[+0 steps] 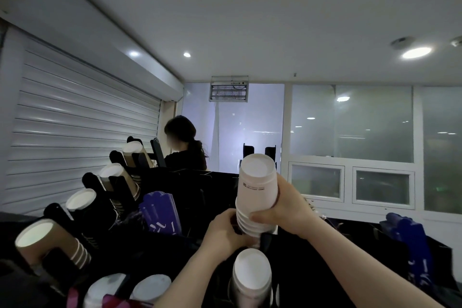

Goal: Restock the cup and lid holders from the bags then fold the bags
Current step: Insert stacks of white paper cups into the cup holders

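— Where are we?
— Restocking. My right hand point(282, 205) wraps the stack of white cups point(256, 182), bottoms up, over the holder slot point(266, 240) mid-rack. My left hand point(225, 235) pinches its lowest rims, I think; it's dark there.
— Next?
— Seat it straight down the slot, then release.

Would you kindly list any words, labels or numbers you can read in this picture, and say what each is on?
No text here is legible.
Cup stack: a small dark logo and two lines of print, too small to read.
Blue packs: white marks, too blurred to read.
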`<state>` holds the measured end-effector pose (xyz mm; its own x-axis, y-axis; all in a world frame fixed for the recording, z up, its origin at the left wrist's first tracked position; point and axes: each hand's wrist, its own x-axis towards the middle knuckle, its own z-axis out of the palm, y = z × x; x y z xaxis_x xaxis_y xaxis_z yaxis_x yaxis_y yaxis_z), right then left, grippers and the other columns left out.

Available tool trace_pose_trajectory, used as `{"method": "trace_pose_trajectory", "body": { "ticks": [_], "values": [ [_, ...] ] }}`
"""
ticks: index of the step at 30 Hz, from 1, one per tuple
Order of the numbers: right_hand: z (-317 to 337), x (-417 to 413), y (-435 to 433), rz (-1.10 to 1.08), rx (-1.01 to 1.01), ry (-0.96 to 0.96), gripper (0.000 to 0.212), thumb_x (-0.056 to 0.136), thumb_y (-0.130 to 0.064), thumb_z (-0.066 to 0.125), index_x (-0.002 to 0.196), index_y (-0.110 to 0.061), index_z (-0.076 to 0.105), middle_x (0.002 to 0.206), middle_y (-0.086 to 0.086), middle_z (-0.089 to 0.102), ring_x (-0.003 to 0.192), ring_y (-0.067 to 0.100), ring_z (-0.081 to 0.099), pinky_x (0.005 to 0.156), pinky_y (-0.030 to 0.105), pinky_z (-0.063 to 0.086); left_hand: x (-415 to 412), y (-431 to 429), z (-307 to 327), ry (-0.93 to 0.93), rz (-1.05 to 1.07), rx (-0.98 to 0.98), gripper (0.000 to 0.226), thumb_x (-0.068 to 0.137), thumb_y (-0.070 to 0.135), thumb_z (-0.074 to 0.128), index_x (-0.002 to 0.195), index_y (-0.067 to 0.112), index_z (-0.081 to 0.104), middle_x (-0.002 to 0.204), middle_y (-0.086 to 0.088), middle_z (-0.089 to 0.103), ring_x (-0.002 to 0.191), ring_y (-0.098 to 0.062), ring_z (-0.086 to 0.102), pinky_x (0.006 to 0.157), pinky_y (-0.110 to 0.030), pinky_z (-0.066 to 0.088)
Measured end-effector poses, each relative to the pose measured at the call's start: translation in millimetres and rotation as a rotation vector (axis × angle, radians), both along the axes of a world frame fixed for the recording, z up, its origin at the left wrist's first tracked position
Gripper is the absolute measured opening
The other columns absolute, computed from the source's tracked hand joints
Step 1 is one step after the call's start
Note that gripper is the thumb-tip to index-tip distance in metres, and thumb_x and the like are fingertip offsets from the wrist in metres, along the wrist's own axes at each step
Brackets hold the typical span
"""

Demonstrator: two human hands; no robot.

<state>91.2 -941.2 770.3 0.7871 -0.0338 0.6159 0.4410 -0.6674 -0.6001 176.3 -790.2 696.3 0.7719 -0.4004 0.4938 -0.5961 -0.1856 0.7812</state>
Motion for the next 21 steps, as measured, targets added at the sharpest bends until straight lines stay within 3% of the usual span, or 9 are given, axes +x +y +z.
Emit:
{"method": "trace_pose_trajectory", "body": {
  "ticks": [4,6,10,13,15,17,19,21],
  "values": [
    [-8,-5,14,-0.042,0.087,-0.096,0.074,0.044,-0.045,0.08,0.111,-0.044,0.048,0.101,-0.021,0.065,0.095,-0.003,0.06,0.078,0.027,0.051,3,1,2,-0.011,0.027,0.032,0.053,0.042,0.042,0.083,0.091,0.035,0.068,0.085,0.017,0.073,0.083,0.001,0.067,0.079,-0.027,0.055],
    [-6,-9,20,-0.041,0.113,-0.128,0.076,0.046,-0.045,0.079,0.114,-0.044,0.047,0.102,-0.022,0.063,0.097,-0.004,0.059,0.078,0.025,0.05,3,1,2,0.013,0.027,0.017,0.05,0.047,0.035,0.087,0.094,0.032,0.068,0.085,0.016,0.073,0.083,0.001,0.067,0.076,-0.021,0.053],
    [14,-24,27,-0.045,0.158,-0.195,0.082,0.046,-0.047,0.079,0.12,-0.043,0.043,0.105,-0.025,0.061,0.098,-0.005,0.057,0.08,0.026,0.05,0,7,4,0.011,-0.098,0.029,0.052,0.064,0.014,0.086,0.111,0.02,0.064,0.101,0.006,0.072,0.098,-0.012,0.067,0.084,-0.022,0.052],
    [34,-38,28,-0.032,0.226,-0.311,0.082,0.045,-0.045,0.082,0.119,-0.038,0.045,0.108,-0.021,0.062,0.102,0.001,0.059,0.084,0.033,0.053,-7,15,16,-0.016,-0.211,0.004,0.078,0.069,0.005,0.083,0.135,0.02,0.045,0.126,0.004,0.061,0.12,-0.014,0.056,0.094,-0.021,0.045],
    [48,-43,28,0.005,0.294,-0.369,0.083,0.045,-0.042,0.084,0.118,-0.035,0.046,0.109,-0.017,0.064,0.103,0.005,0.061,0.086,0.039,0.053,-16,21,35,-0.055,-0.142,-0.107,0.106,0.067,0.014,0.085,0.148,0.029,0.02,0.143,0.007,0.038,0.132,-0.008,0.038,0.104,-0.025,0.035],
    [60,-46,29,0.044,0.311,-0.381,0.083,0.046,-0.039,0.086,0.119,-0.033,0.046,0.11,-0.015,0.065,0.103,0.006,0.062,0.086,0.04,0.054,-32,23,60,-0.175,-0.109,-0.206,0.117,0.058,0.036,0.087,0.144,0.049,0.009,0.147,0.016,0.027,0.134,-0.001,0.031,0.107,-0.028,0.031],
    [71,-46,32,0.082,0.267,-0.355,0.082,0.051,-0.035,0.087,0.122,-0.03,0.046,0.111,-0.013,0.065,0.103,0.006,0.062,0.086,0.038,0.054,-46,20,85,-0.345,-0.088,-0.254,0.11,0.054,0.048,0.083,0.139,0.057,0.014,0.147,0.02,0.033,0.132,0.003,0.036,0.104,-0.025,0.035],
    [81,-45,34,0.137,0.229,-0.335,0.075,0.06,-0.03,0.087,0.123,-0.027,0.046,0.111,-0.012,0.065,0.101,0.003,0.062,0.084,0.032,0.054,-52,15,105,-0.487,-0.078,-0.305,0.088,0.062,0.044,0.082,0.135,0.05,0.033,0.132,0.019,0.052,0.121,-0.003,0.051,0.092,-0.023,0.046]
  ]
}}
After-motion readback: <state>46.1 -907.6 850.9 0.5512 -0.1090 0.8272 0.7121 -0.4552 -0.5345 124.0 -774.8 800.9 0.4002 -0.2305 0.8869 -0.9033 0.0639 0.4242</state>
